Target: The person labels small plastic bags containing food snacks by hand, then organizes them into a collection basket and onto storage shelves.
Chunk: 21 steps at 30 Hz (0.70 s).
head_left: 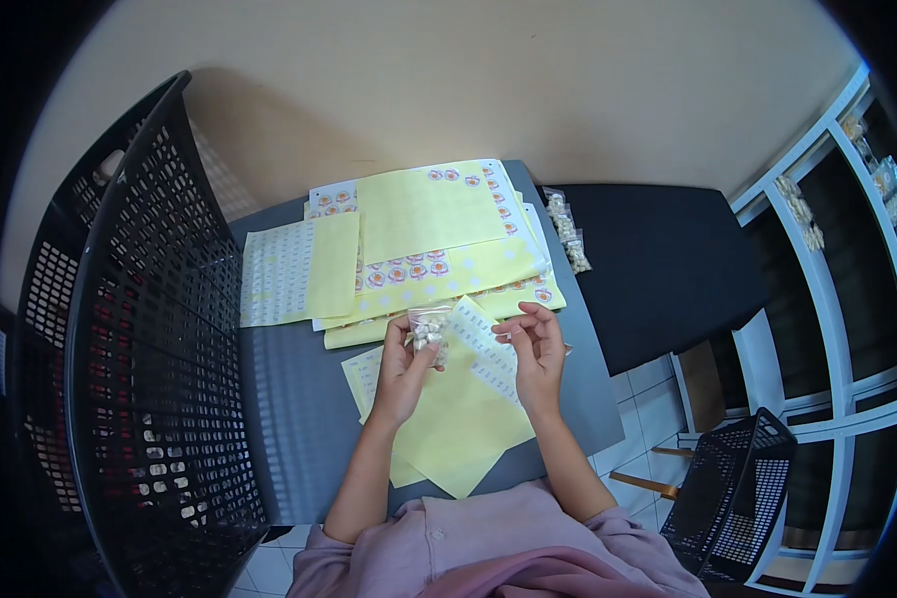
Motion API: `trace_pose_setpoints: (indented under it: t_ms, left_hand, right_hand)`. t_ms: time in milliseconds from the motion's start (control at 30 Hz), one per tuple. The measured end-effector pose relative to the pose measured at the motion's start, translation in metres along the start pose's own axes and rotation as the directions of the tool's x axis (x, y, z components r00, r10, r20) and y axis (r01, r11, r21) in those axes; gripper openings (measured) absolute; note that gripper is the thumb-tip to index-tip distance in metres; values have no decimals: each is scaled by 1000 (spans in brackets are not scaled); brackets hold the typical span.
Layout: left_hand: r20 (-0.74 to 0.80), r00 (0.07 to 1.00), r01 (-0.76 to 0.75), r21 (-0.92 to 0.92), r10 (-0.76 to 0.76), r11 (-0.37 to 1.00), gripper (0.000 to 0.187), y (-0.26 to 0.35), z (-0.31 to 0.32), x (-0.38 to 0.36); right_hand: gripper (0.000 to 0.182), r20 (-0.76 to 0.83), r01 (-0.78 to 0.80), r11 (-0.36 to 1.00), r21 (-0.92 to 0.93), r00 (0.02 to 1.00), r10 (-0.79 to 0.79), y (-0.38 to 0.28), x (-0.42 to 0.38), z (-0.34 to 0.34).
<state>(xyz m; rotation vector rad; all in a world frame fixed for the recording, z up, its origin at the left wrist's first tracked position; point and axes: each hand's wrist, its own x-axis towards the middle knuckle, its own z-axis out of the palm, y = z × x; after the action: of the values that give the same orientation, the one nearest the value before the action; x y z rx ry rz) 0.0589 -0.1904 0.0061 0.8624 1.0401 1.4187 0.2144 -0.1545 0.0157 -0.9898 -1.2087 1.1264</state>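
A small clear zip bag (430, 325) filled with whitish pieces is gripped in my left hand (406, 371), its thumb pressed across the front. My right hand (536, 359) is level with it on the right, thumb and forefinger pinched together. Something small and pale shows at those fingertips, too small to name. A thin tip sticks out past that hand's right side; what it belongs to is hidden. Under both hands lie a label sheet (480, 344) with rows of small printed stickers and plain yellow backing paper (458, 429).
Stacked sticker sheets (429, 214) with round orange prints cover the back of the grey table (289, 419). A tall black basket (159, 329) stands at the left. Several filled bags (567, 234) lie beside a black surface (648, 264). Another black basket (733, 493) stands lower right, by white shelving (835, 329).
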Motion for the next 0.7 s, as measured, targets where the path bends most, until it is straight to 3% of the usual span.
trace_pose_setpoints:
  t_ms: [33,133,267,333,700]
  left_hand:
    - [16,999,-40,78,39,996,30,1,1,0]
    - [32,999,-37,79,35,996,30,-1,1,0]
    - [25,999,-39,73,37,997,30,-1,1,-1]
    - [32,999,-31,75,28,997,29,-2,0,0]
    - [15,1000,-5,118,3,993,28,-7,0,0]
  right_hand:
    - [23,22,-10,998,66,1000,9,-2,2,3]
    - [24,49,-95,978,186,995,87,-7,6,9]
    - [24,101,-158,979,131,984,145,-5,13,12]
    - [25,203,-221,974,44,957,208,-5,15,14]
    - [28,373,-256,967,14,898,233,-12,20,29]
